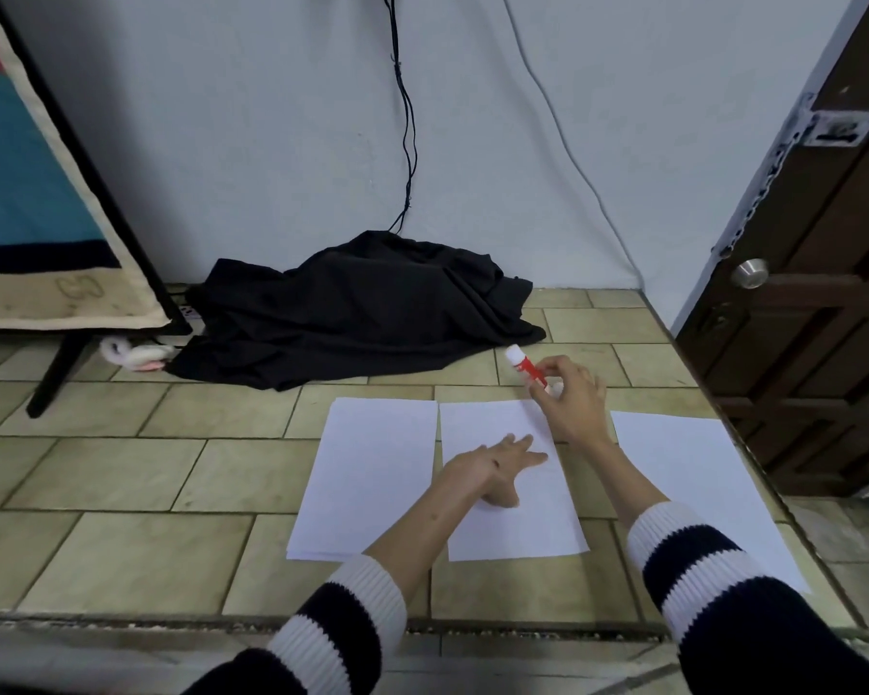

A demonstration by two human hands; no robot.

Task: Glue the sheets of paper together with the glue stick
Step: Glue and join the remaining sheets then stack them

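Three white sheets lie side by side on the tiled floor: a left sheet, a middle sheet and a right sheet. My left hand rests flat on the middle sheet, fingers spread. My right hand hovers at the middle sheet's far right corner, gripping a red and white glue stick that tilts up and to the left. Whether the stick's lower end touches the paper is hidden by my fingers.
A heap of black cloth lies against the wall beyond the sheets, with cables hanging above it. A dark stand leg and a draped blanket are at the left. A brown door is at the right.
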